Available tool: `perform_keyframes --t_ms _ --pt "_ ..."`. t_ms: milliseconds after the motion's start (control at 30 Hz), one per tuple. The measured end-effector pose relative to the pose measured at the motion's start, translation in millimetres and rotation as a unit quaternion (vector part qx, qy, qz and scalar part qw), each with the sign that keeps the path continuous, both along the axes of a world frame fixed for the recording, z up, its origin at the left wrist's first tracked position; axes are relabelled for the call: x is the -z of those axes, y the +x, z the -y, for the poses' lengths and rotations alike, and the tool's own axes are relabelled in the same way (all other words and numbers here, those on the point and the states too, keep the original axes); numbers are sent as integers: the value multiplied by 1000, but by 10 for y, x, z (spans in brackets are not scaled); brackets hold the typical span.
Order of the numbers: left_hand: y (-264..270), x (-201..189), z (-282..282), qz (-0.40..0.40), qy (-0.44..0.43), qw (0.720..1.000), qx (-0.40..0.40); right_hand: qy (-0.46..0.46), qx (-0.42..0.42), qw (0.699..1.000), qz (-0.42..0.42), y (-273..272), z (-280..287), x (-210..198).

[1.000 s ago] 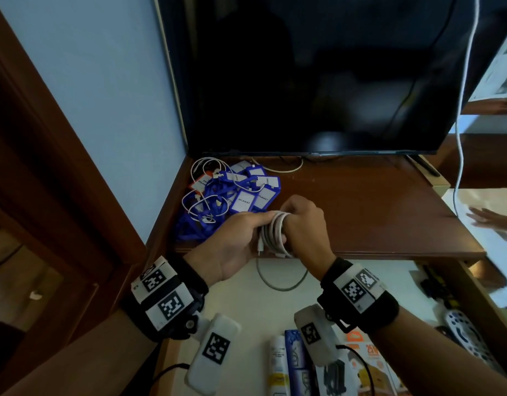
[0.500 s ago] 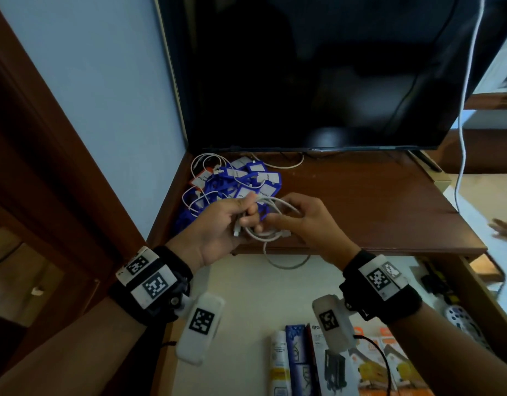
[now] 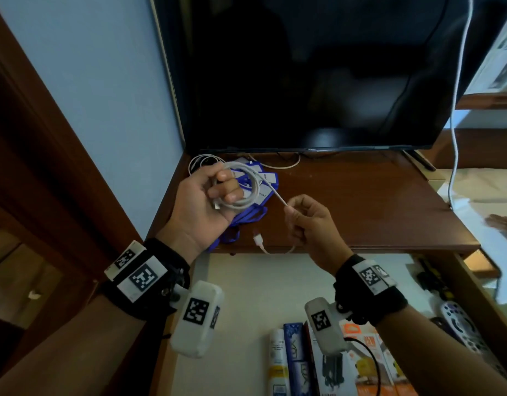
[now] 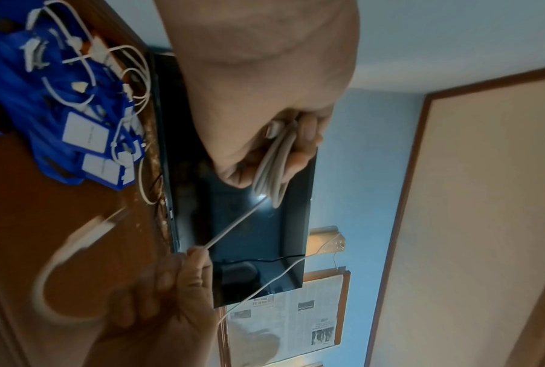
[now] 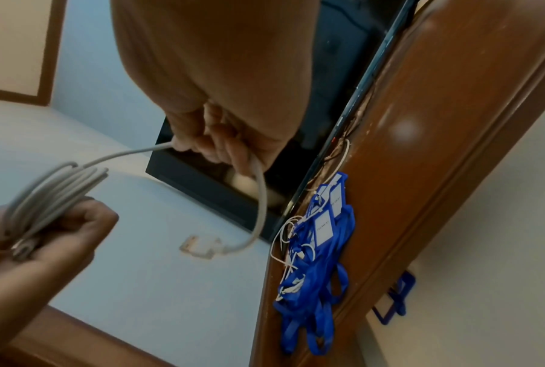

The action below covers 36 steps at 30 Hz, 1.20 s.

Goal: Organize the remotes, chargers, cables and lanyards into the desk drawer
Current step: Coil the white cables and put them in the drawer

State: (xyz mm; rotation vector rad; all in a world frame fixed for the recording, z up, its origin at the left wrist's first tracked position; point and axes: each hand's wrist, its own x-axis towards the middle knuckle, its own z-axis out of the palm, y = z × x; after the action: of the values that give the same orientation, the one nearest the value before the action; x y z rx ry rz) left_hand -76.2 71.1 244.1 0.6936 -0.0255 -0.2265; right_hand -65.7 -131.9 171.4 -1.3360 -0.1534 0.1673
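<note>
My left hand (image 3: 218, 192) is raised palm up over the desk's left corner and grips a coiled white cable (image 3: 248, 190) (image 4: 272, 164) (image 5: 54, 188). From the coil a straight stretch runs to my right hand (image 3: 296, 215), which pinches it. The loose tail with its plug (image 3: 258, 240) (image 5: 199, 245) hangs from that hand over the desk's front edge. Under my left hand lies a heap of blue lanyards (image 3: 263, 181) (image 4: 60, 104) (image 5: 315, 260) with white card tags and thin white cables. The open drawer (image 3: 263, 287) is below the desk.
A black TV (image 3: 318, 72) stands at the back of the brown desk (image 3: 360, 207). The drawer holds boxes (image 3: 309, 364) at its near edge and a remote (image 3: 460, 327) at its right. A white cord (image 3: 457, 110) hangs on the right. The wall (image 3: 103, 81) closes the left.
The hands have parted: my left hand rose and turned palm up with the coil, and my right hand drew out a straight stretch of cable to the right.
</note>
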Motion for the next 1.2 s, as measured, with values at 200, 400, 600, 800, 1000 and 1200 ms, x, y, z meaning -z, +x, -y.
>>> perform_keyframes --t_ms 200,400,600,800,1000,1200 --pt "-19 2 49 112 116 983 -87 -189 114 974 56 -37 -116 112" --pt "5 176 77 207 447 861 -125 -294 -86 935 179 -232 -254 -35" --pt "-28 331 83 201 579 787 -68 -267 -136 926 228 -271 -208 -300" --pt "-57 322 101 165 576 800 27 -179 -94 958 202 -187 -102 -327" --pt "-113 282 215 129 542 823 111 -350 -127 900 226 -98 -118 -277" --pt "-51 409 147 187 658 729 21 -382 -126 905 137 -113 -237 -235"
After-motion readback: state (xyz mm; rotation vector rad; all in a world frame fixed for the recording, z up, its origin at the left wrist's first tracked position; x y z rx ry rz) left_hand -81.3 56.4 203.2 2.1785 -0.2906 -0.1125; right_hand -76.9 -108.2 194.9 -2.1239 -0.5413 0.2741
